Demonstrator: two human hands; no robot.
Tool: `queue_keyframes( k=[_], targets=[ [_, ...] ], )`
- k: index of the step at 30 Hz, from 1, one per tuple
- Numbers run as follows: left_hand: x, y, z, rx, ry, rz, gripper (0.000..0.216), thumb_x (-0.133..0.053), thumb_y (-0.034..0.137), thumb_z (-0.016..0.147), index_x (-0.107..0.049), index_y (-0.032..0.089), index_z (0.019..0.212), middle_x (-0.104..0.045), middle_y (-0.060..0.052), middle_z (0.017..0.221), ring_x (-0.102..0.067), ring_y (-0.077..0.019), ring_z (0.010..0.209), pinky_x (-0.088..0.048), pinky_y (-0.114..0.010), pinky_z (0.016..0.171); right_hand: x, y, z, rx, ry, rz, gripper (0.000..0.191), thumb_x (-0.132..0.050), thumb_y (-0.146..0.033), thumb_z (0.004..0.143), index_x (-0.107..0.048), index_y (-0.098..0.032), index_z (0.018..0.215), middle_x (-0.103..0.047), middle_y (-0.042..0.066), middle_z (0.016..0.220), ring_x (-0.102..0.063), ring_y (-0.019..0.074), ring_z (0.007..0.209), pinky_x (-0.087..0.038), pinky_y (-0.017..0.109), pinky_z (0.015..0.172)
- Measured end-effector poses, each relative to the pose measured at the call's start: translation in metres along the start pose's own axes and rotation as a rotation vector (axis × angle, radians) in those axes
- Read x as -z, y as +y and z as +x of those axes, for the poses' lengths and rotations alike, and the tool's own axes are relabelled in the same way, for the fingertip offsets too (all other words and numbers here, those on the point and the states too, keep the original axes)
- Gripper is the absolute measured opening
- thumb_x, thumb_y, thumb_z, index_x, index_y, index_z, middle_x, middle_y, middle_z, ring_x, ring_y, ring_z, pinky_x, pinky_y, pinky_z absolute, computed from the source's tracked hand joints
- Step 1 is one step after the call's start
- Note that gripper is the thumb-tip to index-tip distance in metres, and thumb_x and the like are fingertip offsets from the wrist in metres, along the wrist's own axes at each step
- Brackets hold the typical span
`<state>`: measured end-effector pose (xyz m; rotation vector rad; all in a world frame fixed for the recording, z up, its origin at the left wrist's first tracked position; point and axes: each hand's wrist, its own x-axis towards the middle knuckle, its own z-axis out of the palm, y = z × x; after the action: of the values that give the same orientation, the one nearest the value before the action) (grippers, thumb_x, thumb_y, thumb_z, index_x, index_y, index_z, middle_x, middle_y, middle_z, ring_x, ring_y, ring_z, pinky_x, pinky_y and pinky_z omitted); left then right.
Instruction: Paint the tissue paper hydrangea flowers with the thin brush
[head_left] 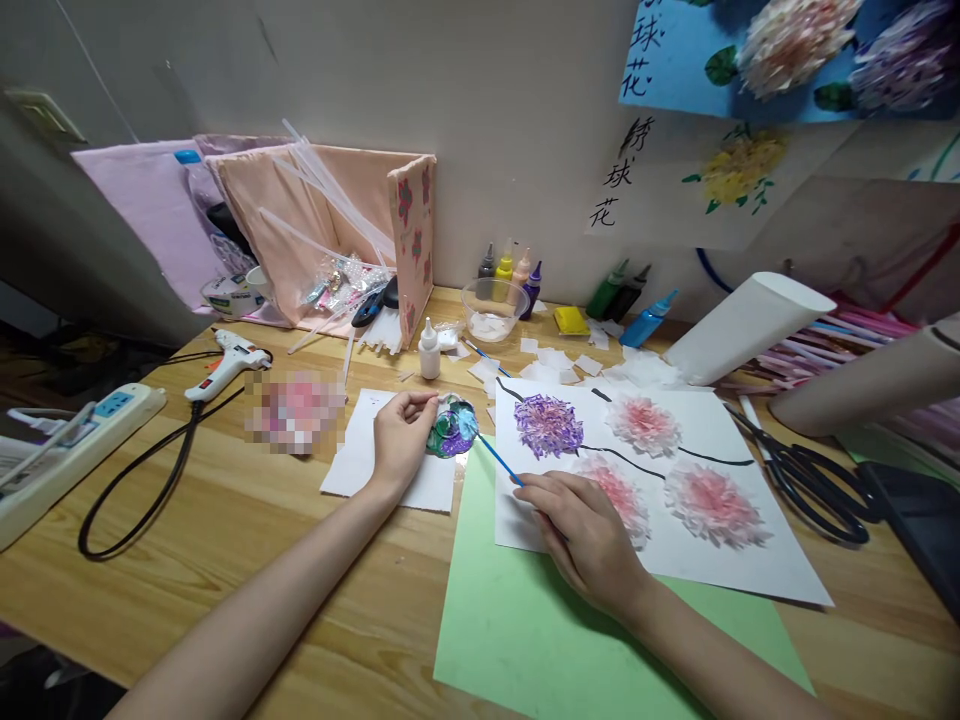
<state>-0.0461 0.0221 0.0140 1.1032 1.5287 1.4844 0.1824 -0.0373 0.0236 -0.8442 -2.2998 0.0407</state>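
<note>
Far left, a power strip (82,425) is cut off by the frame edge, so its full length can't be told. A white glue gun (229,360) lies on the wooden desk (247,540) w/ its black cord looping toward the front. Just right of it is a pixelated pink patch (296,410); what it covers can't be made out. The left hand (401,435) rests on a white paper scrap (360,455), fingers curled in, thumb and fingertips pinched on the near-left rim of a small palette (452,428), smeared blue, green and purple; its own shape is hard to read under the paint. A thin blue brush (496,457) runs from the palette down-right to the right hand (585,535), which is closed round the handle; the fingers are mostly hidden behind the back of the hand, and so is the handle end. That hand lies on a white sheet (750,560) w/ tissue flowers, and covers part of one pink bloom (622,495). A green sheet (510,620) sits under it. Far right, black scissors (810,475) lie partly under a paper roll (862,385) cut by the edge.
</note>
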Motion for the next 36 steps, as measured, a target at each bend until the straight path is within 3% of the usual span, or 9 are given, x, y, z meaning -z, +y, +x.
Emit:
queue_keyframes(
  k=[11, 36],
  targets=[
    [-0.001, -0.005, 0.001, 0.002, 0.001, -0.020, 0.020, -0.070, 0.031, 0.072, -0.069, 0.014, 0.083, -0.072, -0.006, 0.082, -0.068, -0.0191, 0.078, -0.052, -0.027, 0.071, 0.003, -0.003, 0.000, -0.031, 0.029, -0.011, 0.022, -0.043, -0.010, 0.088, -0.056, -0.020, 0.102, -0.071, 0.003, 0.098, -0.057, 0.0183, 0.093, -0.039, 0.031, 0.079],
    [-0.001, -0.006, 0.000, -0.018, -0.014, -0.002, 0.019, -0.069, 0.030, 0.073, -0.069, 0.014, 0.083, -0.073, -0.007, 0.084, -0.068, -0.0196, 0.080, -0.052, -0.027, 0.072, 0.002, -0.007, 0.003, -0.048, 0.066, 0.013, 0.022, -0.045, -0.008, 0.086, -0.056, -0.022, 0.099, -0.071, 0.002, 0.094, -0.056, 0.0191, 0.095, -0.035, 0.035, 0.084]
  ],
)
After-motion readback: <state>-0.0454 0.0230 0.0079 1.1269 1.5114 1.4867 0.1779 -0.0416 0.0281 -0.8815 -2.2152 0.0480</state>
